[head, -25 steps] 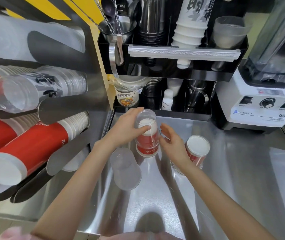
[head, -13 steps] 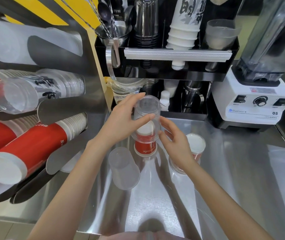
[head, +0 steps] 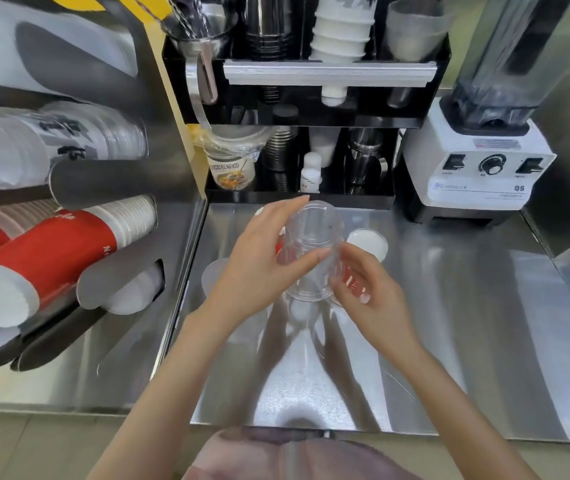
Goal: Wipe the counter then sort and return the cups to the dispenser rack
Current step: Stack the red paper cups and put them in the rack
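My left hand point(head: 259, 268) grips an upside-down clear plastic cup point(head: 311, 247) by its side, lifted off the steel counter point(head: 449, 323). My right hand point(head: 366, 299) meets the cup's lower rim, thumb on its right wall and fingers curled under. Behind the clear cup stands an inverted red paper cup point(head: 280, 244), mostly hidden. A second inverted red cup point(head: 368, 241) shows its white base just past my right hand. A frosted cup point(head: 212, 277) stands on the counter, partly behind my left wrist. The dispenser rack point(head: 110, 188) on the left holds angled stacks of red cups point(head: 51, 251) and clear cups point(head: 68, 140).
A black organiser point(head: 311, 199) with cups, jugs and bottles lines the back of the counter. A white blender point(head: 484, 168) stands at the back right. A steel wall rises on the far right. The counter's front edge runs just above my body.
My left hand has lifted the clear cup up off the red cup it covered. My right hand has come in from beside the red cup to the clear cup's rim.
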`<state>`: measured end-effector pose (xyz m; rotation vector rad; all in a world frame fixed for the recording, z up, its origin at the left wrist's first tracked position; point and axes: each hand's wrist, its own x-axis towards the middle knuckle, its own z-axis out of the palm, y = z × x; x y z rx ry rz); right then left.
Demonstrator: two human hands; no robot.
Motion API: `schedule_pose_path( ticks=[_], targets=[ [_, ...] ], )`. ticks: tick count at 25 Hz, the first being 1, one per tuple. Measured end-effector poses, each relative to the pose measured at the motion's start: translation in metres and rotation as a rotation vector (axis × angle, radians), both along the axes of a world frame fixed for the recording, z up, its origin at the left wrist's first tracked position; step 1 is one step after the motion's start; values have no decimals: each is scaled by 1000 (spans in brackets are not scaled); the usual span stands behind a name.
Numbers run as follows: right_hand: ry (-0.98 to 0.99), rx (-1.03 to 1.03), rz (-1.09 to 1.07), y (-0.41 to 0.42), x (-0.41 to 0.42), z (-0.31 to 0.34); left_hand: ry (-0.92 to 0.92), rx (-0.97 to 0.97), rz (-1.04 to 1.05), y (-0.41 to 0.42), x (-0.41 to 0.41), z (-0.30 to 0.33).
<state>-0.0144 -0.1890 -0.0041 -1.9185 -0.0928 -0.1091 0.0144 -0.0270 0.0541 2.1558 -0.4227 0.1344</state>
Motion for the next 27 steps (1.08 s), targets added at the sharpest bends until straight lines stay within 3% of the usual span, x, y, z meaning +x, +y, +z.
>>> schedule_pose_path(
  ticks=[12,27],
  targets=[
    [210,-121,10,-17,-28,-71,266,-43,-33,-16,-30,-75],
    [306,-200,16,-24,-38,-84,302,19,-71,-30,-37,-103]
  ],
)
